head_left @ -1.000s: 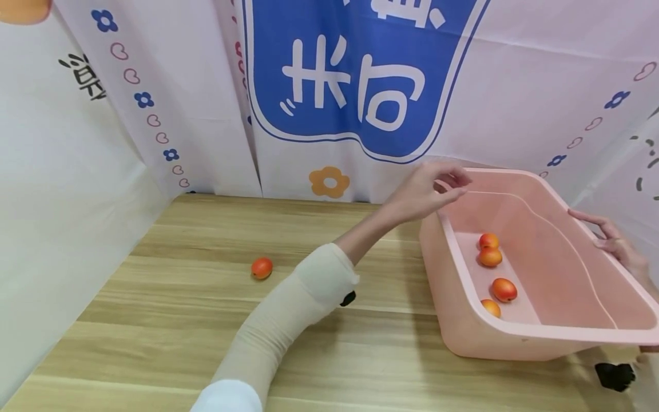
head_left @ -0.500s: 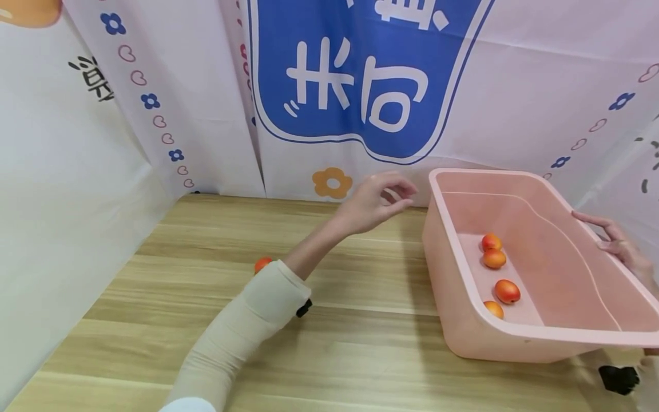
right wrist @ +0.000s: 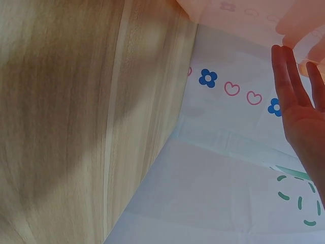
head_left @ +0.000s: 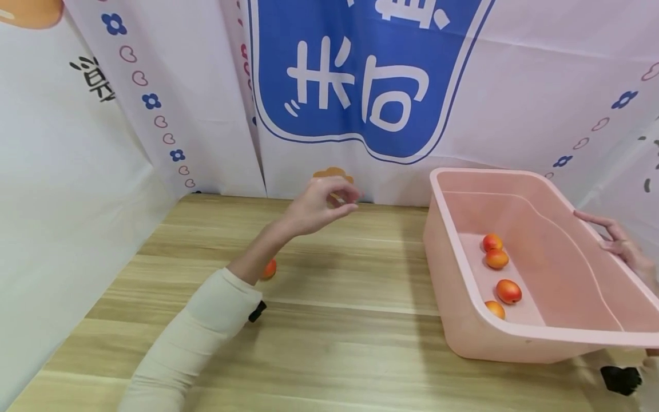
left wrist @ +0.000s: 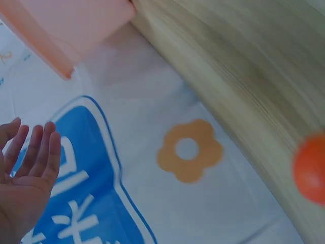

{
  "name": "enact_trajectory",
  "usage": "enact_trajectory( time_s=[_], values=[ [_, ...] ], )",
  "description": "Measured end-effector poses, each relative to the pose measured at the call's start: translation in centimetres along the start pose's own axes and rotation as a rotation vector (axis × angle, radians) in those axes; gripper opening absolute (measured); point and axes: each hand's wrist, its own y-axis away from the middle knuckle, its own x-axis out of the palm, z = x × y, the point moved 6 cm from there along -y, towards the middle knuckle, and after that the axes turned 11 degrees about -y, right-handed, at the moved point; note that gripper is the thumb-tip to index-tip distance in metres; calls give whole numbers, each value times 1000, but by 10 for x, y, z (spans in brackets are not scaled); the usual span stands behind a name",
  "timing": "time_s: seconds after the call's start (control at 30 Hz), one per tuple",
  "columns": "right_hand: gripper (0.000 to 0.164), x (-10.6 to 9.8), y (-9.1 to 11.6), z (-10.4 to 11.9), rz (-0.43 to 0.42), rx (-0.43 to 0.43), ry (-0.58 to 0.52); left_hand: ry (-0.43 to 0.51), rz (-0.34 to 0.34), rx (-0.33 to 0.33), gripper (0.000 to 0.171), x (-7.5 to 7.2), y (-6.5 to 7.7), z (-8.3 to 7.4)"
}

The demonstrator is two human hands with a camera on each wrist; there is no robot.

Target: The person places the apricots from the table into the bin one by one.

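Observation:
My left hand (head_left: 321, 206) hovers over the back of the table with loosely bent fingers, holding nothing; its relaxed fingers also show in the left wrist view. Below it, a small oval red-orange fruit (head_left: 269, 269) lies on the table, partly hidden by the forearm; the same fruit (left wrist: 311, 170) is blurred at the right edge of the left wrist view. At the far right, my right hand (head_left: 620, 246) grips the rim of a pink plastic tub (head_left: 448, 274). Several similar fruits, such as one red-orange fruit (head_left: 508, 291), lie along the tub's left side.
The wood-grain table (head_left: 334, 343) ends at a white printed cloth (head_left: 206, 103) hanging behind, with a blue sign pattern on it. White sheeting (head_left: 62, 189) closes off the left side. A black band (head_left: 620, 379) shows at the right wrist.
My left hand has moved left from over the tub's left rim to above the table, its forearm now covering part of the loose fruit. The right hand stays at the rim.

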Motion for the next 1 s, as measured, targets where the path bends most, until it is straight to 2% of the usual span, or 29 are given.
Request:
enact_trajectory(
  time_s=[0.17, 0.33, 0.47, 0.67, 0.83, 0.9, 1.0],
  values=[
    [78, -2, 0, 2, -33, 3, 65, -25, 107, -82, 16, -4, 18, 25],
    [76, 3, 2, -1, -27, -39, -21, -75, 220, -155, 19, -5, 42, 54],
    [72, 4, 3, -1, -68, -49, 18, -127, 291, -188, 25, -6, 60, 75],
    [60, 7, 6, -3, -129, -35, 87, -162, 326, -236, 29, -8, 83, 98],
    [55, 10, 7, -4, -109, -38, 78, -168, 351, -275, 30, -8, 99, 113],
    [55, 10, 7, -4, -89, -45, 71, -173, 375, -289, 31, -7, 105, 118],
    [55, 8, 7, -4, -104, -43, 95, -172, 413, -301, 35, -5, 112, 125]
  ],
)
